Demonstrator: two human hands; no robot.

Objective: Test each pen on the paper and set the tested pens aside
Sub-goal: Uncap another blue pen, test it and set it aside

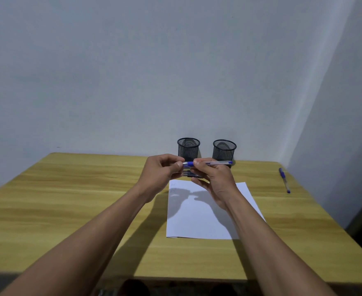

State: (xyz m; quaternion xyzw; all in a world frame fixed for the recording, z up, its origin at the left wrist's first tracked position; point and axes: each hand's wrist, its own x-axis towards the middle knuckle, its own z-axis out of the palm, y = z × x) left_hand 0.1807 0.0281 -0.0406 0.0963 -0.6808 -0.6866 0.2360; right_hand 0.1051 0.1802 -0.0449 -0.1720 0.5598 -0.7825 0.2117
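Note:
A blue pen (215, 163) is held level above the white paper (199, 218), in front of two black mesh cups. My right hand (213, 180) grips its barrel. My left hand (161, 169) pinches its left end, where the cap sits. Below the held pen, several more pens (189, 174) lie bunched between my hands; which hand holds them I cannot tell. Faint scribbles (173, 190) mark the paper's top left corner. Another blue pen (284, 180) lies on the table at the far right.
Two black mesh pen cups, the left cup (188, 148) and the right cup (224, 149), stand at the back of the wooden table (68, 199) against the wall. A second wall closes in on the right, past the table's edge.

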